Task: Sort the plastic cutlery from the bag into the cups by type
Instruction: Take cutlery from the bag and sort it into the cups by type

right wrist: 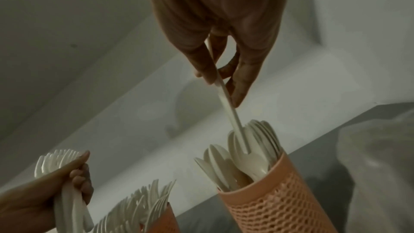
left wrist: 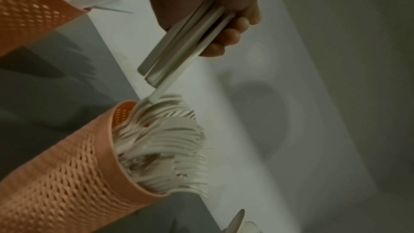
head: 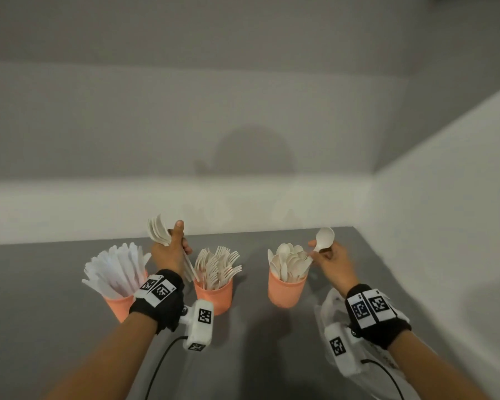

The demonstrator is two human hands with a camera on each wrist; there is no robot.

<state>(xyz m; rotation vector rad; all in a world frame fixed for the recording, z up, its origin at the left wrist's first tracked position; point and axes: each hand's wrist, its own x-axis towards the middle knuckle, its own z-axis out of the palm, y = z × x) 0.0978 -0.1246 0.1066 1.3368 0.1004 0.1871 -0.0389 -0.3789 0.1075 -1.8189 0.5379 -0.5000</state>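
We see one grey table set against a pale wall, and on it three orange mesh cups in a row. At the near right lies one crumpled clear plastic bag, partly hidden under the right forearm and its wrist camera.

The left cup is packed with white knives, too many and too overlapped for us to count. The middle cup is crammed with forks, tines up, again past counting. The right cup holds a dense cluster of spoons, bowls up; we make out roughly a dozen, though some hide behind others.

Two hands work above the cups. Our left hand is raised between the left and middle cups, fingers and thumb wrapped round a bundle of forks; the left wrist view shows about three handles side by side, and the lower ends reach down to the forks in the middle cup. The exact number in the bundle we cannot tell.

Our right hand hovers just beside the right cup, pinching one single spoon by its handle between thumb and fingers, bowl upward, the handle's tip down among the spoons in that cup.
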